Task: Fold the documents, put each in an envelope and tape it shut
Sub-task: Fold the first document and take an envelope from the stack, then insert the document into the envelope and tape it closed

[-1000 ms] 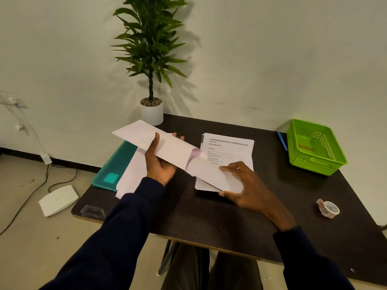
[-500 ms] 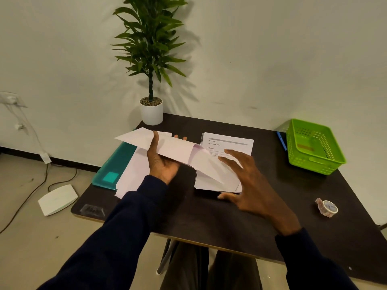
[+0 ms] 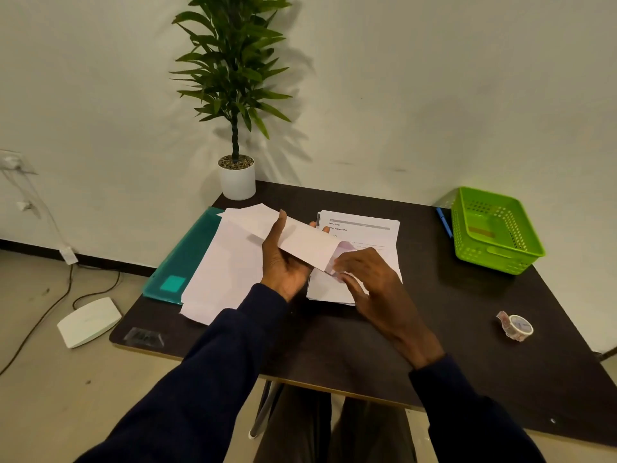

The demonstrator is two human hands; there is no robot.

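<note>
Envelope point(image 3: 300, 243): white, long, tilted, pink-lined flap end open.
Left hand point(image 3: 283, 262): gripping envelope's middle.
Right hand point(image 3: 370, 279): fingers pinching the flap end.

Off-white wall point(image 3: 434, 78) running behind dark table point(image 3: 467, 329), table's far edge sitting close against it. Potted plant point(image 3: 233, 78) standing in white pot point(image 3: 237, 178) at table's back left corner, throwing soft leaf shadows on wall. Beige floor point(image 3: 50, 379) showing at left. Black baseboard point(image 3: 36, 250) lining wall foot. Wall socket point(image 3: 11, 160) holding plugs, cables point(image 3: 43, 315) trailing across floor. Flat white device point(image 3: 88, 321) lying beside table's left corner.
</note>
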